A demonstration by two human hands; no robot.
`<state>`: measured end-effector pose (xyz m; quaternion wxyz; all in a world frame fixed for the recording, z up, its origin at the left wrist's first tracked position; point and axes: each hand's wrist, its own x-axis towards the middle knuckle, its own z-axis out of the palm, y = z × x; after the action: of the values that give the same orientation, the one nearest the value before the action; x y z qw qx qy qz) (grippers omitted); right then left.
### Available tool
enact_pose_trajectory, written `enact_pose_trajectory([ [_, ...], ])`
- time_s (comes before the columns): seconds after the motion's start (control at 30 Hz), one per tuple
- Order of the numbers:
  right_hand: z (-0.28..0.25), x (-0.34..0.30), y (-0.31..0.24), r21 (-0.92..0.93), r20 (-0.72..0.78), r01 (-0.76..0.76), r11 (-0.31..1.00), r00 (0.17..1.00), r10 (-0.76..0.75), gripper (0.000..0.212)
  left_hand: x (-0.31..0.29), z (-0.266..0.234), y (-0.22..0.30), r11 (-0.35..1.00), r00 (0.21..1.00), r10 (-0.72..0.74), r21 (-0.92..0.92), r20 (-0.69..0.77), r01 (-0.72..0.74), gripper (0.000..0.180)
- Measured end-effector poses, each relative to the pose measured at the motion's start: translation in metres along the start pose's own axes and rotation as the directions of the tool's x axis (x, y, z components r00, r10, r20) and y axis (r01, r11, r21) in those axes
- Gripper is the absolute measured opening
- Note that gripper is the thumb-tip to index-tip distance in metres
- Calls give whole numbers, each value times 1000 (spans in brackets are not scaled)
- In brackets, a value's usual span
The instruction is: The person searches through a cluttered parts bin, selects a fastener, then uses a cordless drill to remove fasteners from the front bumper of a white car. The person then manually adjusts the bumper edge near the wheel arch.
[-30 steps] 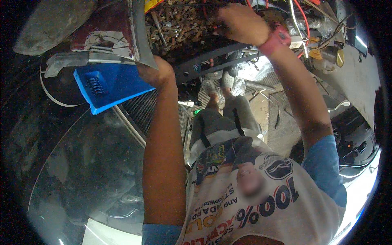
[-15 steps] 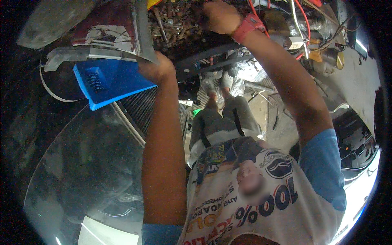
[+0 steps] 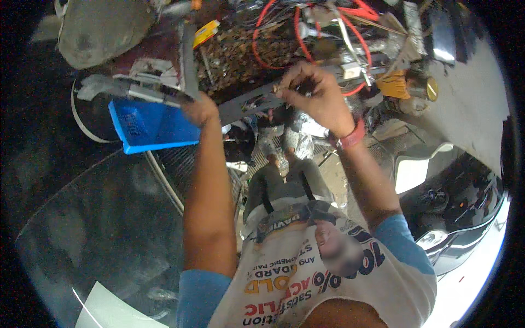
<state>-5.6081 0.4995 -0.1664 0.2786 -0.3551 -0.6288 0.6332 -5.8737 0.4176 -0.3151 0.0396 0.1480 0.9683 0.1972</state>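
And here's the right hand (image 3: pixel 320 104) at one o'clock, palm partly turned to view, thumb and forefinger pinching a small brownish metal piece (image 3: pixel 276 88), too small to call as a nut or a bolt. That piece sits at the fingertips, just up from the middle toward twelve o'clock, held over the grey metal rim (image 3: pixel 240 111) of the hardware bin. A red wristband (image 3: pixel 353 136) circles the wrist behind it.

Over to eleven o'clock: the left hand (image 3: pixel 202 111) is at the right-hand end of a blue plastic tray (image 3: pixel 164 131), which lies tilted at ten o'clock, a ridged recess at its far end. The fingers are tucked out of sight there, so I can't tell how tightly they close. A grey trim strip (image 3: pixel 123 87) runs just above the tray.

Up at twelve, a heap of rusty nuts and bolts (image 3: pixel 235 63) fills the bin, a yellow box (image 3: pixel 206 34) near its eleven o'clock corner, and red cable (image 3: pixel 255 41) looping beyond. Out at two, a jar's gold lid (image 3: pixel 432 88) catches light; at three, a white plastic chair (image 3: pixel 413 172).
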Motion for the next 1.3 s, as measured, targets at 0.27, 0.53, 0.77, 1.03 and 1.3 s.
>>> enact_pose_trajectory([
  [0.27, -17, -132, -27, 40, -254, -14, 999, 967, 24, 12, -9, -32, 5, 427, 939, -222, -840, 262, 335, 43],
  [0.53, -17, -274, -37, -9, -503, -85, 996, 862, 69, 13, -184, -138, -49, 423, 720, 630, -906, 291, -4, 29],
  [0.77, 13, -366, -28, 203, -602, -23, 979, 785, 143, 12, -321, -212, -38, 451, -62, 892, -878, 447, 158, 37],
  [1.03, 28, -445, -34, 111, -728, 1, 994, 681, 80, 13, -373, -214, -39, 537, -309, 832, -808, 461, 242, 24],
  [1.3, 7, -526, -16, 161, -799, -2, 987, 587, 132, 12, -458, -217, -48, 476, -370, 845, -859, 387, 187, 20],
])
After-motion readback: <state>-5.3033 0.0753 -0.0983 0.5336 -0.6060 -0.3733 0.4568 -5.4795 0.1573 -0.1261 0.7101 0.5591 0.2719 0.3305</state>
